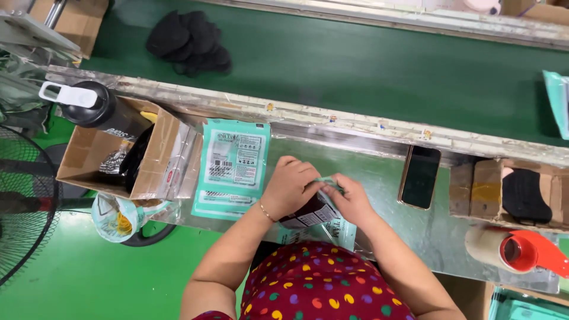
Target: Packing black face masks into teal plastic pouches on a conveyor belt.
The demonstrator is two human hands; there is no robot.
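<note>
Directly in front of the person, at the near edge of the metal table point(379, 195), both hands meet over one small packet point(314, 214). The left hand point(288, 188) curls over the packet's upper left, fingers clenched on it. The right hand point(351, 198) pinches its teal top edge from the right side. The two hands are touching each other, equally near the packet. The packet is a teal printed pouch with something dark showing inside; its long axis tilts from the hands down toward the person's body, over the table's near edge. Just left of the hands lies a stack of flat teal pouches point(233, 169). A dark phone point(420, 176) lies to the right, well apart from the hands.
</note>
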